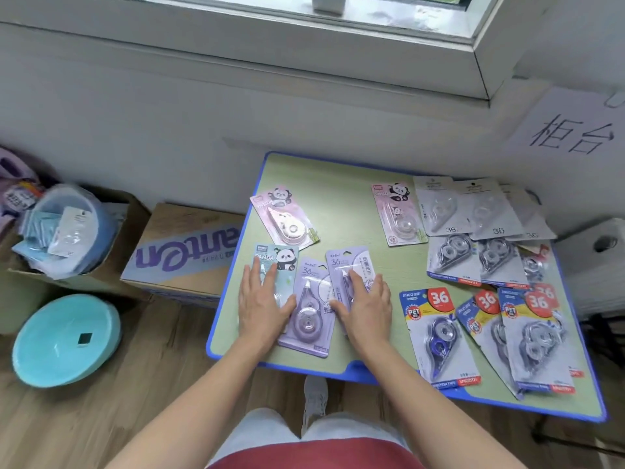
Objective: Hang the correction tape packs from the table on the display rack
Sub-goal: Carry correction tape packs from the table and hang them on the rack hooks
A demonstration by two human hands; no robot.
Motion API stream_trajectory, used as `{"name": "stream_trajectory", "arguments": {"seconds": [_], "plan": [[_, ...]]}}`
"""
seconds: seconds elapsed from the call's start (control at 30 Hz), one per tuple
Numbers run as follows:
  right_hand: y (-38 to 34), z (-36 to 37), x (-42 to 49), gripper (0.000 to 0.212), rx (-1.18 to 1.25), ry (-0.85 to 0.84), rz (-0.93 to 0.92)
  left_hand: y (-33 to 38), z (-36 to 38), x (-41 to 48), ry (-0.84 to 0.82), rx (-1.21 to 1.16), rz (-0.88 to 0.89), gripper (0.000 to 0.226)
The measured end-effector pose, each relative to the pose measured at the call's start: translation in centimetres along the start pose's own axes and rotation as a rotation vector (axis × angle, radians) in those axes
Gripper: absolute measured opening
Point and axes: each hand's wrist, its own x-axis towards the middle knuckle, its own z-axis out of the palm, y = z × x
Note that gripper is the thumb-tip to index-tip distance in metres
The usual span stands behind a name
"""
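On the floor at far left, a cardboard box (189, 255) carries purple lettering, only partly legible. On the green table (338, 198), the left hand (263, 301) lies flat with straight fingers on a teal "PANDA" correction tape pack (282, 258). The right hand (365, 301) rests likewise on a lilac "36" pack (343, 262), gripping nothing, probably steadying or sorting them before pickup. Blue packs (439, 333) further right read "36", "PET", "SMOOTH". A wall sign (571, 133) reads "柜台". No display rack shows.

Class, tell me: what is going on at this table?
A person's left hand rests flat on a teal panda pack and the right hand on a purple pack, both lying on the green table. A second purple pack lies between the hands. Many other packs lie around. No display rack is in view.
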Motion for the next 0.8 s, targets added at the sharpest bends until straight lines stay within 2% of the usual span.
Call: {"name": "stream_trajectory", "arguments": {"seconds": [0.2,0.4,0.67,0.8], "plan": [[-0.5,0.4,-0.9,0.059,0.044,0.107,0.04,-0.9,-0.7,0.0,0.0,-0.085,0.072,0.069],[-1.6,2.2,-4.6,0.058,0.179,0.241,0.222,-2.9,-2.1,-0.9,-0.078,-0.137,0.217,0.066],[-2.6,6.1,-13.4,0.054,0.358,0.456,0.434,-5.0,-3.8,-3.6,-0.147,-0.099,0.52,0.066],[-1.1,7.8,-18.8,0.053,0.442,0.55,0.59,-3.7,-3.3,-6.4,-0.186,-0.091,0.744,0.074]]}}
